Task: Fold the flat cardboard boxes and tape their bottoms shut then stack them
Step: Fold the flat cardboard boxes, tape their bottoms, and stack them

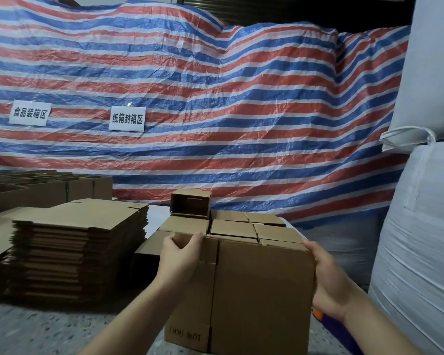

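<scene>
A striped tarp (190,98) fills the far side, and white sacks (420,226) rise on the right. On the left lies a tall pile of flat boxes (80,242), with open folded boxes (44,188) beyond it. In the near middle, the person holds a folded box (262,288) against a block of stacked boxes (231,226); one small box (191,203) lies on its side on top at the far end. The left hand (180,257) curls over the held box's top left edge, and the right hand (328,283) grips its right side.

The likely risk is the held box nudging the stack and shifting the rows or toppling the small box. Squeezing the thin walls could also buckle them. Whether the bottom is taped cannot be seen; an untaped bottom could spring open once stacked.
</scene>
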`<state>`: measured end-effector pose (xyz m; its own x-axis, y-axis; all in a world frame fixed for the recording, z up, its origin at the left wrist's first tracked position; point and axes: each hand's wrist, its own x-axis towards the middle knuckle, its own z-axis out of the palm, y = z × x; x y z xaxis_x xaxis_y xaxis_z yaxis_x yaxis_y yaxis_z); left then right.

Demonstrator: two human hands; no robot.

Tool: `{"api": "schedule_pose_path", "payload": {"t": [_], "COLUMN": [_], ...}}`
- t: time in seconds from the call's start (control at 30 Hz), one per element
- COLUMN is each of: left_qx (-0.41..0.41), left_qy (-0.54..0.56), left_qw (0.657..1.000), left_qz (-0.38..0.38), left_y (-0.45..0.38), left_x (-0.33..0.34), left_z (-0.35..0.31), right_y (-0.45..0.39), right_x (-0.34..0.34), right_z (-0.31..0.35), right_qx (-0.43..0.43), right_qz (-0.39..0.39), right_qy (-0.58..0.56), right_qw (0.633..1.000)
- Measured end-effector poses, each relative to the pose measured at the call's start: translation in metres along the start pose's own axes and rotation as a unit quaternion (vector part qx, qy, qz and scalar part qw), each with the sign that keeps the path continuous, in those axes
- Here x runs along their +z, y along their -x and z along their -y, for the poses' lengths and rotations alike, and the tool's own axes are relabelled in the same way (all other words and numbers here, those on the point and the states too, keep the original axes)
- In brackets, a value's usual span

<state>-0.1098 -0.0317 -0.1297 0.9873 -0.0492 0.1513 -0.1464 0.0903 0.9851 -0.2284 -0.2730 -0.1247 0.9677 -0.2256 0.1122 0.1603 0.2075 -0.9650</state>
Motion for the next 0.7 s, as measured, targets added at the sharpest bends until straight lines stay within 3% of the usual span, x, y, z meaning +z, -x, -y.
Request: {"api": "schedule_pose_path", "payload": {"t": [0.17, 0.3, 0.5, 0.57, 0.63, 0.7], "left_qx": [0.014, 0.002, 0.052, 0.032, -0.019, -0.077], "left_qy": [-0.037, -0.028, 0.015, 0.097, 0.036, 0.043], "left_qw": [0.999, 1.0, 0.987, 0.976, 0.962, 0.948], "left_qz": [-0.025, -0.001, 0.152, 0.194, 0.271, 0.307], "left_y": [0.004, 0.009, 0.004, 0.006, 0.016, 0.022], "left_x": [0.008, 0.009, -0.009, -0.027, -0.031, -0.034], "left_z": [0.007, -0.001, -0.027, -0.026, -0.024, -0.022], "right_y": [0.008, 0.013, 0.016, 0.019, 0.021, 0.025], "right_x": [0.002, 0.0, 0.018, 0.027, 0.035, 0.041], "right_z": [-0.001, -0.004, -0.006, -0.009, -0.015, -0.024], "right_qx": [0.007, 0.012, -0.059, -0.073, -0.078, -0.068], "right_qz": [-0.001, -0.014, -0.079, -0.081, -0.084, -0.093], "right_qy": [-0.036, 0.008, 0.058, 0.054, 0.044, 0.014], "right_qw": [0.999, 1.0, 0.993, 0.993, 0.992, 0.993]}}
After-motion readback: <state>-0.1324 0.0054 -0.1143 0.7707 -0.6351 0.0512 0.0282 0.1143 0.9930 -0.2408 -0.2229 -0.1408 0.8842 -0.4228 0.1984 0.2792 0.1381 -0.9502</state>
